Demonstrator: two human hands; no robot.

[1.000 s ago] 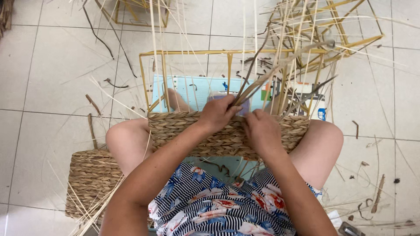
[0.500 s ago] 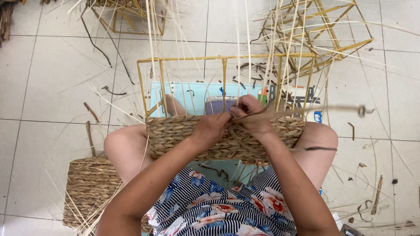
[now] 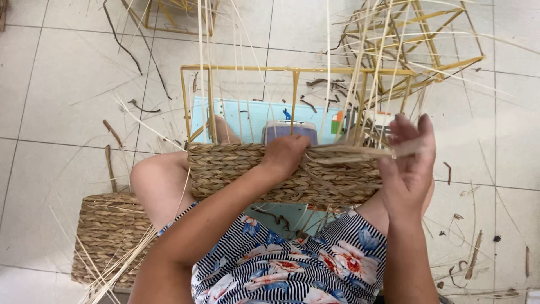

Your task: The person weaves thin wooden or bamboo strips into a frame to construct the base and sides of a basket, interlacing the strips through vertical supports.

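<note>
Head view: right hand (image 3: 409, 169) pinching straw strand (image 3: 351, 153)

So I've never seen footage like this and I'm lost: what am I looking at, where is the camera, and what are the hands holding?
The camera sits on a person's head and looks down, so the two bare arms coming up from the bottom edge are that person's own. They sit over a tiled floor with a half-woven basket across the knees: a yellow wire frame with a braided straw wall around its lower part and thin upright reeds rising from it. The left hand presses on the top edge of the weave. The right hand pulls a flat straw strand out to the right. A finished basket stands on the floor at left; more wire frames and scraps lie beyond.
</note>
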